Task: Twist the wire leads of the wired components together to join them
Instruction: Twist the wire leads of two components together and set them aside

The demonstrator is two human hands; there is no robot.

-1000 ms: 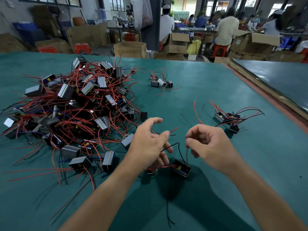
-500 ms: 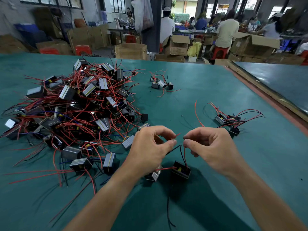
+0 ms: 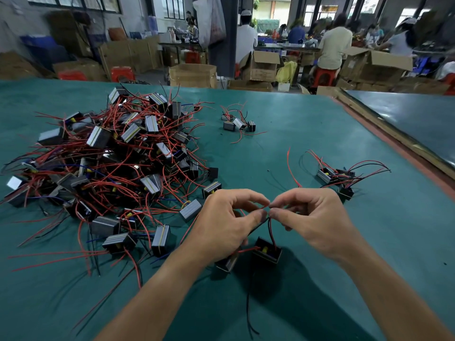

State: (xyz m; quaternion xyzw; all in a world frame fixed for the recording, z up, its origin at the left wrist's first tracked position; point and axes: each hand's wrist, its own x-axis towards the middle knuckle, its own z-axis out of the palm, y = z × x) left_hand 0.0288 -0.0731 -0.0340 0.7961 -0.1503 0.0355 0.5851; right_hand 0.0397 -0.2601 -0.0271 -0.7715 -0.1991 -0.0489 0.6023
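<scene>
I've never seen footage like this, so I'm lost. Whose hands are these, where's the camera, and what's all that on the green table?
No machine here: a person works bare-handed, and the camera sits on their head, looking forward and down. The left hand and right hand meet at the fingertips, both pinching thin wire leads. These run down to a small black component below; a second component is partly hidden under the left hand. On the green table lies a big pile of similar parts with red wires, plus a right cluster and a far cluster farther back.
</scene>
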